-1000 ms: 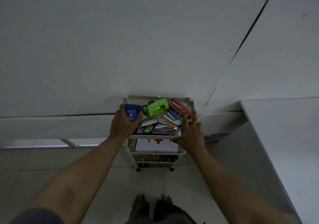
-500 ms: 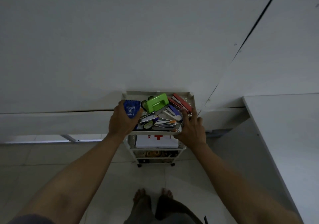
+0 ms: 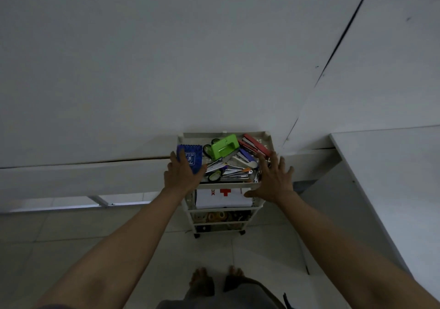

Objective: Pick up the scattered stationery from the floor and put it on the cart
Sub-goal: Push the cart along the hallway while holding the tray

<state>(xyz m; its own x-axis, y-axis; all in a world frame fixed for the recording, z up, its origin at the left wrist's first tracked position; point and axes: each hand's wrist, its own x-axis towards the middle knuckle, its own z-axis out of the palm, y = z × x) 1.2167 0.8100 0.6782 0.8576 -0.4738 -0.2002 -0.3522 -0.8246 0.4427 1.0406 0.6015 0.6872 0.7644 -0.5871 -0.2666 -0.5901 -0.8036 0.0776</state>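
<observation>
While your left hand (image 3: 182,175) rests on the blue notepad (image 3: 190,157) with its fingers laid along the cover, you can see the pad at the left end of the cart's top tray, its spiral edge on the far side and its long axis running near to far. Your right hand (image 3: 272,180) is spread wide, fingers straight and apart, over the near right corner of the cart (image 3: 223,185); whether it touches the rim you cannot tell.

Between your hands the tray is heaped. A green hole punch (image 3: 225,146) lies toward the far side, long axis slanting from near left to far right. A red stapler (image 3: 256,144) lies at the far right, slanting from far left to near right, its near end just beside your right fingertips. Scissors and metal tools (image 3: 234,171) lie crossed in the middle and near part.

Below, the second shelf holds a white box with a red cross (image 3: 223,198), and the lower shelf holds rolls of tape (image 3: 215,216).

Close behind the cart stands the wall (image 3: 190,58). A white table (image 3: 392,177) stands to the right, near the cart. Tiled floor (image 3: 71,232) lies open to the left and on the near side, where your bare feet (image 3: 215,277) stand.
</observation>
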